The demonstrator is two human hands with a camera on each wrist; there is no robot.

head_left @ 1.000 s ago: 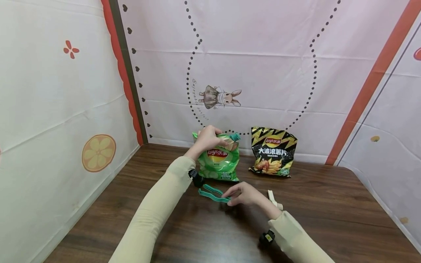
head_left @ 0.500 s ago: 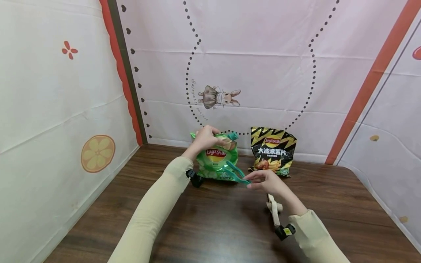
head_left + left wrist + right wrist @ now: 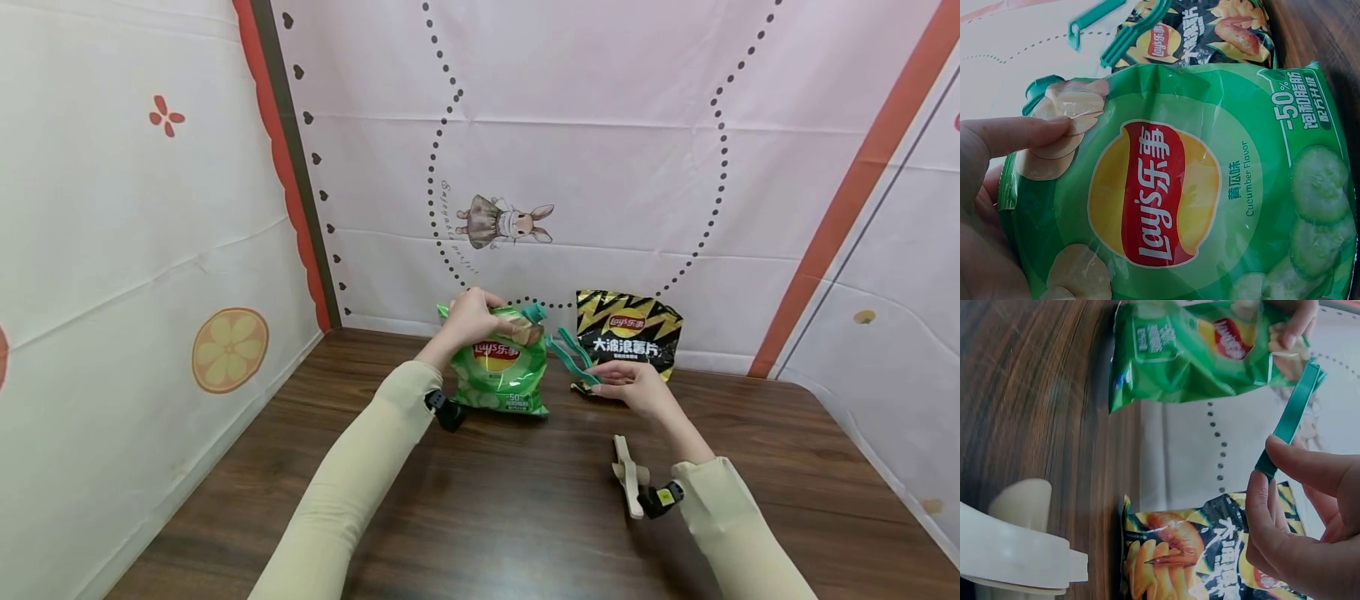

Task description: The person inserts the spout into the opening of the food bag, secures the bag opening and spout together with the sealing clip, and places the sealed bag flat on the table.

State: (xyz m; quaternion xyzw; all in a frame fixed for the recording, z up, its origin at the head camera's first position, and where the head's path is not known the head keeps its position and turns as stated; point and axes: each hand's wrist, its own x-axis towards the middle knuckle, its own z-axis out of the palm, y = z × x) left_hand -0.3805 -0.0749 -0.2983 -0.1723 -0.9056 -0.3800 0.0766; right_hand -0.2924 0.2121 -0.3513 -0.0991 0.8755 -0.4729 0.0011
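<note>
My left hand (image 3: 474, 321) pinches the top of a green Lay's potato chip bag (image 3: 498, 379), thumb in front. The bag stands upright at the table's back, its top corner folded over. My right hand (image 3: 633, 387) pinches a teal bag clip (image 3: 1297, 406) by one end between thumb and fingers. The clip's two arms are spread apart, their free ends pointing at the bag's top right corner. In the left wrist view, those arms (image 3: 1138, 34) show just beyond the bag's edge. Behind the right hand stands a black Lay's bag (image 3: 622, 325), partly hidden by it.
A cream-coloured bag clip (image 3: 628, 479) lies on the dark wooden table (image 3: 480, 508), just left of the right wrist's camera (image 3: 660, 498). A patterned cloth (image 3: 615, 183) hangs behind both bags, and more cloth borders the left and right sides.
The right hand has carried the teal clip up, back and to the right, from low in front of the green bag to beside its top. The left hand keeps its hold on the bag.
</note>
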